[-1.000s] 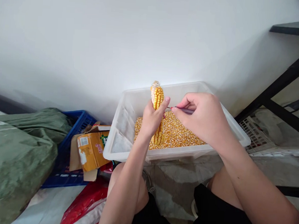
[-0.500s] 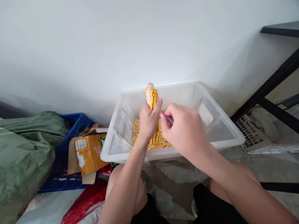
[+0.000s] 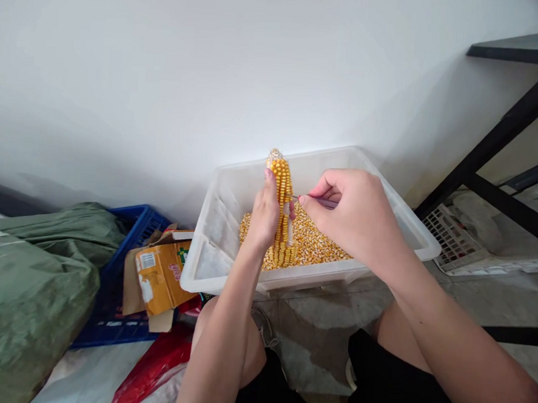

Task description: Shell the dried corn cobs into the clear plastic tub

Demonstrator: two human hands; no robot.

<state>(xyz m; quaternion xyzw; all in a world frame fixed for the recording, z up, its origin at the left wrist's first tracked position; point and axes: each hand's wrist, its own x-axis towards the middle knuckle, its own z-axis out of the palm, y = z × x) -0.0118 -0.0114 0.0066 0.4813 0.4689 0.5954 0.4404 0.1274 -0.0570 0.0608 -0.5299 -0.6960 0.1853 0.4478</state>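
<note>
My left hand (image 3: 264, 214) is closed around an ear of corn (image 3: 282, 187), held upright over a translucent plastic bin (image 3: 227, 283). Part of the ear is stripped to the pale cob, near its tip and along its right side. In my right hand (image 3: 357, 210) I pinch the handle of a slim tool like a screwdriver (image 3: 326, 201). Its thin metal shaft reaches left to the kernels on the ear's right side; whether the tip is between them I cannot tell. Loose corn kernels (image 3: 321, 236) cover the bottom of the bin beneath both hands.
Left of the bin stands a blue crate (image 3: 106, 331) with a torn cardboard box (image 3: 166, 277) and a green bag (image 3: 30, 296). A red plastic bag (image 3: 156, 362) lies below. At right are a black metal frame (image 3: 487, 139) and a white basket (image 3: 458, 243). A white wall rises behind.
The ear has turned in my left hand, so more full kernel rows face me. My right hand has moved right and slightly up, with the tool now lying more level.
</note>
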